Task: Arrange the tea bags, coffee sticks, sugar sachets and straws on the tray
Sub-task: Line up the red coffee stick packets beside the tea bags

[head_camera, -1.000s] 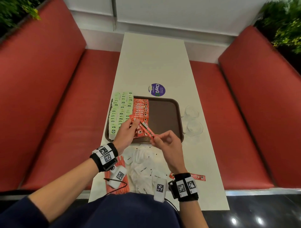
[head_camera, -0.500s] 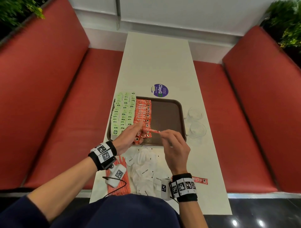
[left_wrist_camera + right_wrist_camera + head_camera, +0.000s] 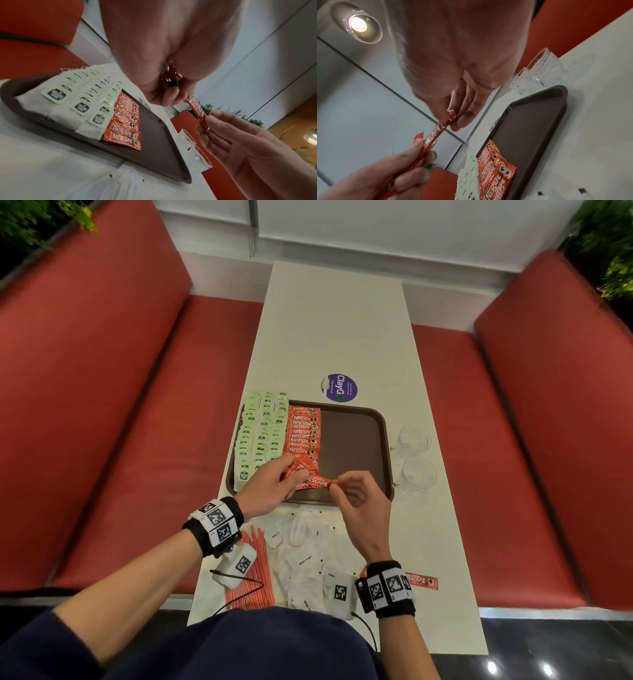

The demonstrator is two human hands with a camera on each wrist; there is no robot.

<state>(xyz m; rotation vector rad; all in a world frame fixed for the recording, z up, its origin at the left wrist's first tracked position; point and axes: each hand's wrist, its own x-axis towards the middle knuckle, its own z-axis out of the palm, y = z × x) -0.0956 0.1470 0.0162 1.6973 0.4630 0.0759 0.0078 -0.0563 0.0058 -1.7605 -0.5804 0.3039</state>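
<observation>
a long white rectangular worktop (image 3: 337,330) is flanked by red padded bench seats (image 3: 102,412) on both sides. a round purple sticker (image 3: 339,388) is seen on it, and two clear glass cups (image 3: 415,455) are stood side by side. green plants (image 3: 606,244) are seen in the far corners.

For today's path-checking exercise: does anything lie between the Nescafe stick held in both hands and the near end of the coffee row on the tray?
Nothing visible does. The Nescafe stick, pinched by the left hand and right hand, hangs just above the near end of the coffee row on the tray.
</observation>
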